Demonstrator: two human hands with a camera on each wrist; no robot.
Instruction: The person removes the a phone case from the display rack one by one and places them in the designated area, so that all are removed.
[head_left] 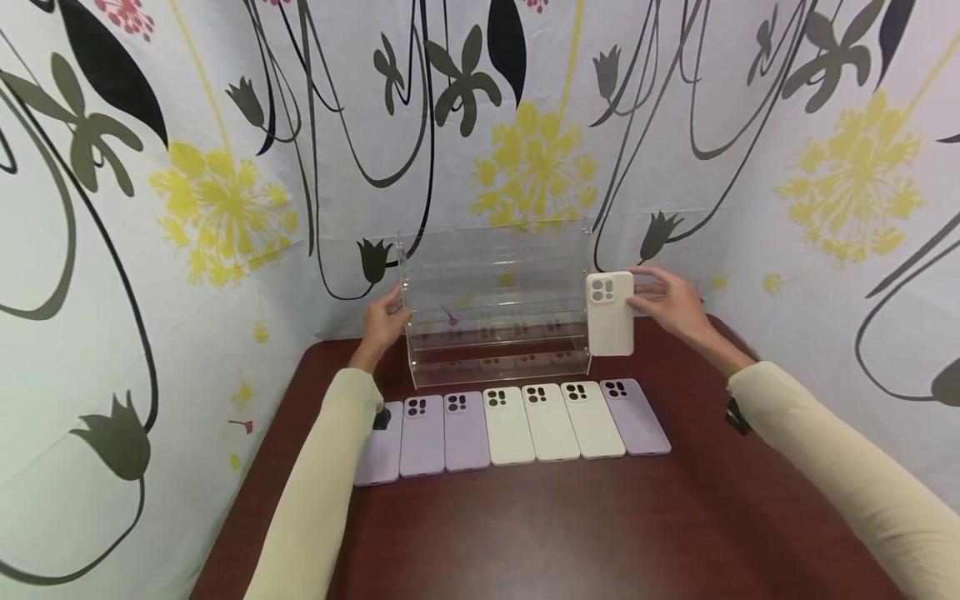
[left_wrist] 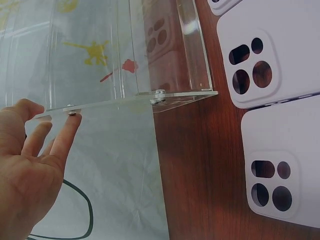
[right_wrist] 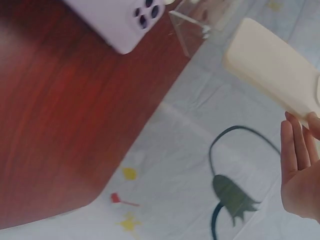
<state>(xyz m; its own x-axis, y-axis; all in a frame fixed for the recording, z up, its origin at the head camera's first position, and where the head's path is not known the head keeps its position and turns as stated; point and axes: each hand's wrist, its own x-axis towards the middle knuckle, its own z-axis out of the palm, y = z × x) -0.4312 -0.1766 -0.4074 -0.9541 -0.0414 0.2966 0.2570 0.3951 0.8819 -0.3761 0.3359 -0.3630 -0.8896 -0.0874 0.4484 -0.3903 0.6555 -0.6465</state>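
A clear acrylic tiered display stand (head_left: 498,333) stands at the back of the table. My left hand (head_left: 385,321) holds its left side panel; in the left wrist view, the fingertips (left_wrist: 71,120) lie at the panel's edge by a screw. My right hand (head_left: 670,302) pinches a cream phone case (head_left: 611,321) by its edge, upright, camera cutouts toward me, beside the stand's right end. In front lies a row of phone cases: a lavender case (head_left: 423,437) among several at the left, a cream case (head_left: 510,429) among several in the middle, and another lavender case (head_left: 637,421) at the right end.
The dark red-brown wooden table (head_left: 525,533) extends toward me in front of the row. A white cloth (head_left: 540,100) printed with flowers hangs behind and at both sides, close to the table's edges.
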